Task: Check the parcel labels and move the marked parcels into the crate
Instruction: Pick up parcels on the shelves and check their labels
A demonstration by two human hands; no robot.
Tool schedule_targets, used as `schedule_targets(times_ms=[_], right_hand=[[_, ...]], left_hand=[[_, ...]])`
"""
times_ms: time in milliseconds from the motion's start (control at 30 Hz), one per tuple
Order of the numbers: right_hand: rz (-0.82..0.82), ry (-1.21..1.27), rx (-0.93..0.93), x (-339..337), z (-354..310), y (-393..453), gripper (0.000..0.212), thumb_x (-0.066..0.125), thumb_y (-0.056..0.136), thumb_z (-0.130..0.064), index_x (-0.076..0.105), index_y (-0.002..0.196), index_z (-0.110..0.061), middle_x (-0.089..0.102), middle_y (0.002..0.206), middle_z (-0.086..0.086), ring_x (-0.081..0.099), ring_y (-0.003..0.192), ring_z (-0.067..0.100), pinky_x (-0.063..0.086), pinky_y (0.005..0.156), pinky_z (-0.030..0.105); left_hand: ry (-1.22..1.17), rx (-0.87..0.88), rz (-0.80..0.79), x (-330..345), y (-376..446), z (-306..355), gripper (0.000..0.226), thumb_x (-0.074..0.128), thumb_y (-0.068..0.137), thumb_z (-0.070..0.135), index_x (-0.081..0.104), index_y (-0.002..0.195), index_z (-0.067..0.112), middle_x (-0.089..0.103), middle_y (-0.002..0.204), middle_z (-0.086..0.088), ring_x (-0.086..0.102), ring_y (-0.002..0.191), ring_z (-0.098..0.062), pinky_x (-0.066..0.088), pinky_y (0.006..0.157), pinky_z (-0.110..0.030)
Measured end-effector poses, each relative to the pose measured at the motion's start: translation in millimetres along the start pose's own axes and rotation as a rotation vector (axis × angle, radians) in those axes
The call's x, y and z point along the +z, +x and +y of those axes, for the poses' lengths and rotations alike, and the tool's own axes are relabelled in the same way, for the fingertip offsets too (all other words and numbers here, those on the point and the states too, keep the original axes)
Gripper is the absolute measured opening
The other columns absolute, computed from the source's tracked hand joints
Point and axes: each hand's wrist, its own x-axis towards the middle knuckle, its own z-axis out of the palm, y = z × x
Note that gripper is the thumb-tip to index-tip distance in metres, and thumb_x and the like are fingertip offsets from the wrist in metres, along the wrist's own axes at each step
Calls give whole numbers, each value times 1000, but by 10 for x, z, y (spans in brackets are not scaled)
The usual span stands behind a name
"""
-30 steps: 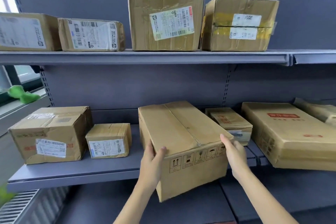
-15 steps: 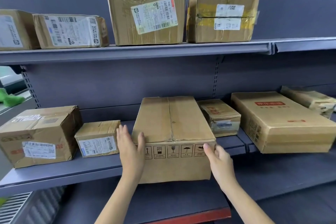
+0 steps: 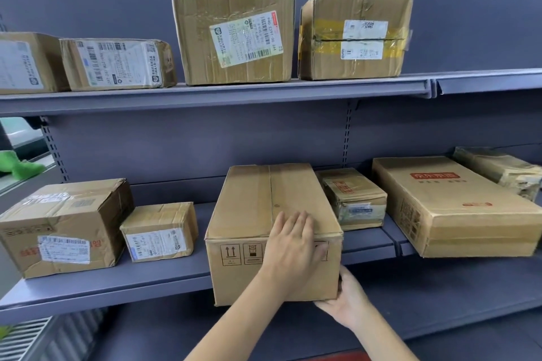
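A long brown parcel (image 3: 258,202) with handling symbols on its front lies endways on the middle shelf (image 3: 164,278), its front end overhanging the shelf edge. No label shows on its top or front. My left hand (image 3: 293,246) lies over the top front edge, palm on the front face, fingers flat on the top. My right hand (image 3: 346,302) grips the lower right front corner, fingers underneath and thumb up the side. No crate is in view.
On the middle shelf stand a labelled box (image 3: 64,228), a small labelled box (image 3: 159,231), a small taped box (image 3: 355,199), a wide flat box (image 3: 451,205) and a crumpled parcel (image 3: 498,170). The upper shelf (image 3: 234,94) carries several labelled boxes.
My left hand moved from the parcel's left side onto its top front edge. My right hand slid from the right front edge down to the lower right corner. The parcel now sits squarer to the shelf.
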Motion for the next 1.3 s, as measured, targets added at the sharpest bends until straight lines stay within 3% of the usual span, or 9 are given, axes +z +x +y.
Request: schedule_targets(times_ms=[167,367,433,567,767,900,1067,1167,1300], right_hand=[[-12,148,-164,71,0,-45,23,53,93,-23,63,93,-3,72,82,18,62,92,31,50,76,44],[-117,33,-544,426,-266,-469,12,55,90,-13,66,92,-9,74,86,7,64,91,20,50,78,33],[-111,-111,-696,551,-328,-626,11,58,89,-17,68,90,-19,74,89,-1,66,90,15,49,78,30],[-20,-461,-958,711,-219,-851,13,56,87,-34,61,98,-39,68,93,-22,63,91,-2,50,79,19],[61,-814,-1073,872,139,-819,71,37,83,-65,41,138,-20,52,136,-4,46,127,12,40,106,35],[116,-801,-1087,828,192,-694,101,22,63,-89,38,140,-25,51,138,-5,46,128,13,40,106,35],[-3,-631,-1007,633,95,-623,51,41,90,-46,45,135,-23,50,127,-18,47,117,-3,37,93,8],[18,-491,-923,454,-31,-450,40,44,95,-27,49,133,-16,51,125,-13,47,122,9,36,101,22],[70,-399,-850,294,-249,-151,37,44,96,-27,50,130,-14,53,132,1,46,127,17,34,110,37]], left_hand=[[-131,-68,142,-207,-53,-162,71,9,96,55,67,107,15,69,112,2,65,104,-14,50,87,-27],[-641,-325,297,-491,-174,-509,65,35,87,64,41,136,22,46,141,5,41,130,-12,33,109,-35],[-827,-397,336,-520,-281,-589,62,38,85,61,41,136,26,53,133,9,47,123,-8,42,102,-35],[-1065,-544,435,-512,-457,-671,45,43,90,50,54,119,18,62,96,13,56,86,8,42,70,-5],[-1279,-779,477,-336,-547,-856,24,36,97,28,52,93,11,49,76,3,45,74,-13,37,63,-24],[-1270,-770,452,-252,-521,-800,21,39,97,25,53,107,14,59,90,5,53,86,-12,41,70,-22],[-1109,-796,520,-219,-511,-709,46,47,94,35,38,135,17,49,133,-1,42,126,-20,36,106,-40],[-797,-616,659,-378,-451,-459,65,41,86,40,22,144,17,17,155,1,13,143,-11,14,117,-32],[-511,-166,679,-428,-276,-5,56,34,95,40,26,140,7,24,151,-13,16,143,-20,11,118,-33]])
